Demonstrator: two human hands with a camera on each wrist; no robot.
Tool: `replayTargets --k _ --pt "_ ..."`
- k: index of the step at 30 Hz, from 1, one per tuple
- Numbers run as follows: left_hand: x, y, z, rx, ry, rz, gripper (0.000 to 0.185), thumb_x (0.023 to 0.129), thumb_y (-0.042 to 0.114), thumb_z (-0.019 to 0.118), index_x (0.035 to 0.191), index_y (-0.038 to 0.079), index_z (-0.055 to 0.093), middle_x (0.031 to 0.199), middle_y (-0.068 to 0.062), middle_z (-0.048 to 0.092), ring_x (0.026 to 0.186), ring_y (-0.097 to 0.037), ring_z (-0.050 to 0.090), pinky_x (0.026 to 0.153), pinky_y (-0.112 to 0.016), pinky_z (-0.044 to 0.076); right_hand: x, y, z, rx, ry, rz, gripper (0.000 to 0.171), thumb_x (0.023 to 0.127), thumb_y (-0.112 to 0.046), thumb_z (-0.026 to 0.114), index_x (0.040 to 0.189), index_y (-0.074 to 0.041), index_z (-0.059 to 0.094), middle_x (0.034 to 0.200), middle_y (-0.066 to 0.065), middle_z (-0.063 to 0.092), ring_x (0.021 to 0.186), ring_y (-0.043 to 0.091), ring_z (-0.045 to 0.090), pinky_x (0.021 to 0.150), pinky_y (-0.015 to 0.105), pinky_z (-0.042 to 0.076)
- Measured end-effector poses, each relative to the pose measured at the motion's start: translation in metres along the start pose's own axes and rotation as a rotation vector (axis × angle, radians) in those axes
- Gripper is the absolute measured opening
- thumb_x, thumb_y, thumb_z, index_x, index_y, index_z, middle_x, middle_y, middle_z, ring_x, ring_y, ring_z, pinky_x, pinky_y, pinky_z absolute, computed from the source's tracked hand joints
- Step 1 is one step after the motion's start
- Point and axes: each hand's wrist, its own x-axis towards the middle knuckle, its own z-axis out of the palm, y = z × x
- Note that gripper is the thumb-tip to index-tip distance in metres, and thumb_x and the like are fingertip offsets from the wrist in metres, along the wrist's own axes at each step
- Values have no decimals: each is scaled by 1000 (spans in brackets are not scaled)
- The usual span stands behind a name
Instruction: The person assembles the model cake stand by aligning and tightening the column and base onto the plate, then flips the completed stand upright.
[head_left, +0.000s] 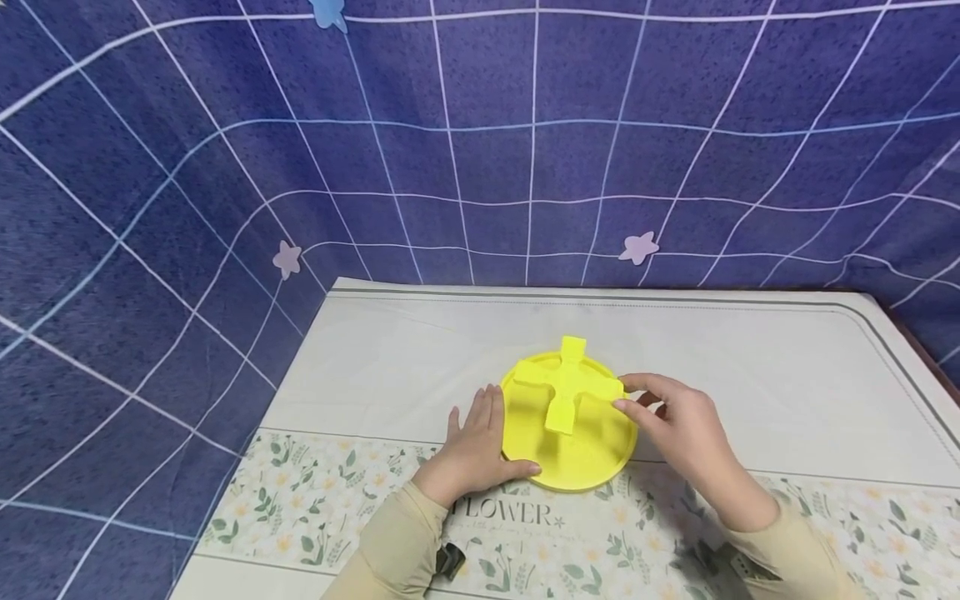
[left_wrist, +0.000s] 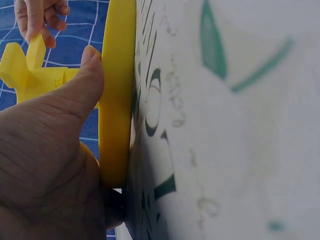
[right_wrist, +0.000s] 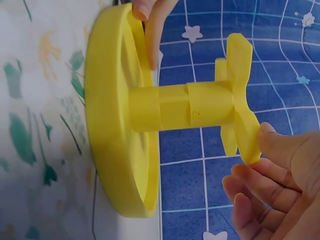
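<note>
A yellow round disc (head_left: 588, 471) lies on the mat, and a short yellow post (right_wrist: 180, 107) stands up from its middle. A yellow cross piece (head_left: 567, 385) sits on top of the post. My left hand (head_left: 491, 433) holds the disc's left rim (left_wrist: 117, 100): the thumb (left_wrist: 85, 75) lies over the edge and the fingers rest flat beside it. My right hand (head_left: 626, 394) pinches the right arm of the cross piece (right_wrist: 240, 100) between thumb and fingers (right_wrist: 260, 185). The left hand's fingertip (right_wrist: 152, 25) shows over the rim of the disc (right_wrist: 107, 125).
The disc rests on a white table mat (head_left: 750, 375) with a flower-print band (head_left: 300, 508) along its near edge. A blue grid-patterned cloth (head_left: 480, 150) hangs as a backdrop behind and to the left. The table's left edge (head_left: 247, 433) is close to my left arm.
</note>
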Motion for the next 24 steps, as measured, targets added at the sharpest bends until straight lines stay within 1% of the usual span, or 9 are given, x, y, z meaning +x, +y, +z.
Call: replayTargets --k 7,14,24 --pt "-1 1 -1 1 4 1 123 79 73 61 154 -3 -1 162 -19 0 149 -32 -1 114 -60 2 -7 -6 4 2 39 23 22 79 -17 82 99 -12 73 84 -4 69 63 7 55 55 24 46" --pt "-1 2 -1 12 7 -2 123 79 74 60 154 -3 -1 161 -19 0 148 -32 -1 114 -60 2 -8 -7 6 25 69 26 21 77 -12 83 94 -10 72 77 -7 68 65 8 59 57 24 48" --pt "0 4 0 21 17 1 124 78 73 61 154 -4 1 161 -21 3 148 -33 2 114 -61 5 -9 -7 7 43 78 19 21 76 -11 84 93 -9 71 75 -8 67 66 9 61 58 24 50"
